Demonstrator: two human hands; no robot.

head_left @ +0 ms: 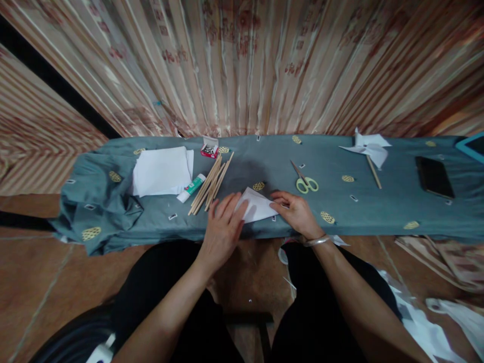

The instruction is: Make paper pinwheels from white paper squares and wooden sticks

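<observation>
A folded white sheet of paper (257,207) lies near the front edge of the cloth-covered table, its upper point facing away from me. My left hand (223,227) rests over the paper's left side with fingers stretched out and slightly bent. At the right corner, my right hand (297,214) has its thumb and fingers closed on the paper; a silver bracelet circles that wrist. Left of the paper lie several thin wooden sticks (209,185) in a loose bundle. A glue stick (191,188) lies beside them. Behind my right hand are green-handled scissors (304,180), blades pointing away.
A stack of white paper (162,171) lies on the left of the teal cloth (264,151). Behind the sticks stands a small open red box (209,149) of metal pieces. To the right are a paper pinwheel (368,147) on a stick and a dark phone (434,176).
</observation>
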